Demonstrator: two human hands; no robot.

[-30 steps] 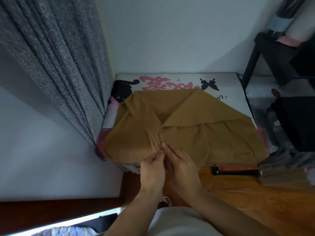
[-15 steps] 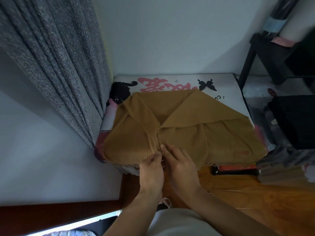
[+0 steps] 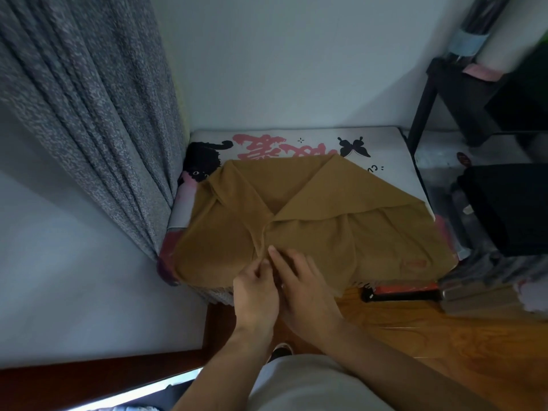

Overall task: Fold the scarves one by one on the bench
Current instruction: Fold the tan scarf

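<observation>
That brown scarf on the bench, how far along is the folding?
Partly done: the brown scarf lies on the bench with both ends folded inward. The left hand and right hand meet at its near edge. Further folds remain; no other scarves show.

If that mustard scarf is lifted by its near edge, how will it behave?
The scarf would probably sag limply: it creases softly and drapes over the bench edge. Likely light, since fingers alone bunch it.

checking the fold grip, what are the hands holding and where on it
Both hands, left hand and right hand, pinch the brown scarf at the middle of its near edge.
</observation>
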